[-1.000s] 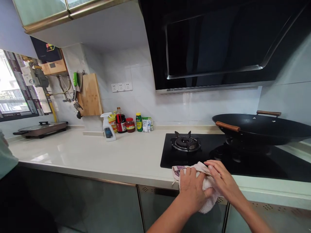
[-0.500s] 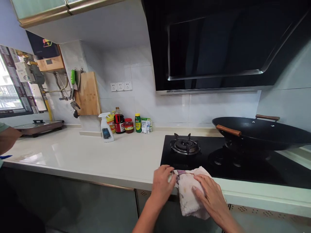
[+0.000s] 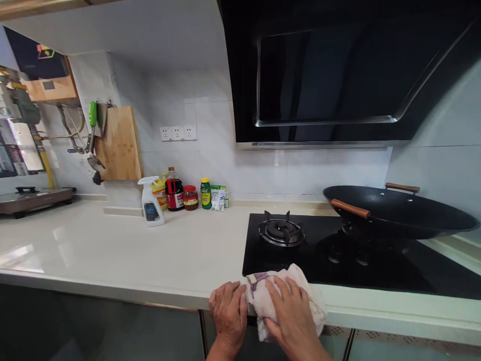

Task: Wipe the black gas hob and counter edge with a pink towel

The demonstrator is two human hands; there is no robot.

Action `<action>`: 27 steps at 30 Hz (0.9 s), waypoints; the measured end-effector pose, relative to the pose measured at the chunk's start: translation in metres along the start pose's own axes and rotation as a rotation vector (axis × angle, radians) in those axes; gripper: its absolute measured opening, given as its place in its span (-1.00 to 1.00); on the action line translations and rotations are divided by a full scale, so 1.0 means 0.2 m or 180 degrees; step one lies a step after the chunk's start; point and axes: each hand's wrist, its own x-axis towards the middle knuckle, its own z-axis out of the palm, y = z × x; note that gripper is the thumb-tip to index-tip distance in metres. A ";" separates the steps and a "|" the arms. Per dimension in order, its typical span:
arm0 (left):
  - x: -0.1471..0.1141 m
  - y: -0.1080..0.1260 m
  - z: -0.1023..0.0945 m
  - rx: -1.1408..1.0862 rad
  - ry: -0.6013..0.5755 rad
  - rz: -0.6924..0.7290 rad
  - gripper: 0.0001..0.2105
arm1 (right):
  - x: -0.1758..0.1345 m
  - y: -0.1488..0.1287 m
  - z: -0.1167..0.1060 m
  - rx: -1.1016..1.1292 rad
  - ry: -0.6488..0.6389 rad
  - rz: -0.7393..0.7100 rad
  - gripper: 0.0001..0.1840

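Observation:
A pale, fluffy cloth [image 3: 259,302] with a purple patterned strip lies bunched over the counter's front edge, just before the gas stove [image 3: 319,271]. My right hand [image 3: 291,311] lies over it, fingers bent and pressing into the fabric. Beside the cloth's left side, my left hand [image 3: 228,313] rests at the counter edge. Its fingers are curled close together, and whatever may be under them is hidden. Behind the cloth is the left burner [image 3: 281,230], with nothing on its pan support.
A big black wok [image 3: 398,210] with wooden handles covers the right burner. A spray bottle [image 3: 152,203], a dark sauce bottle [image 3: 174,190], a red-lidded jar [image 3: 190,198] and a green bottle [image 3: 206,194] stand by the wall. The range hood [image 3: 323,75] overhangs the stove.
Both hands have moved left and lower in view, with the cloth under the right one. My left hand's fingers have curled closer together. The view has turned right, and the person at far left is gone.

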 end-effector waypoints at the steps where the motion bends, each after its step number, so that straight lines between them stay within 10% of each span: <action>1: 0.00 -0.01 0.00 0.0004 0.0014 0.0044 -0.69 | 0.03 -0.03 0.02 0.0032 0.0039 -0.0122 -0.15; 10: 0.02 -0.08 -0.03 0.0038 0.0015 0.0554 -0.73 | -0.04 0.02 -0.02 0.0207 0.0264 -0.0352 -0.12; 19: 0.00 -0.09 0.01 0.0078 0.0080 0.0611 -0.75 | -0.43 0.77 -0.23 -0.0203 0.0125 0.0117 -0.27; 27: 0.02 -0.08 0.01 0.0054 0.0217 0.0594 -0.75 | -0.36 1.10 -0.51 0.0901 0.0081 0.2978 -0.32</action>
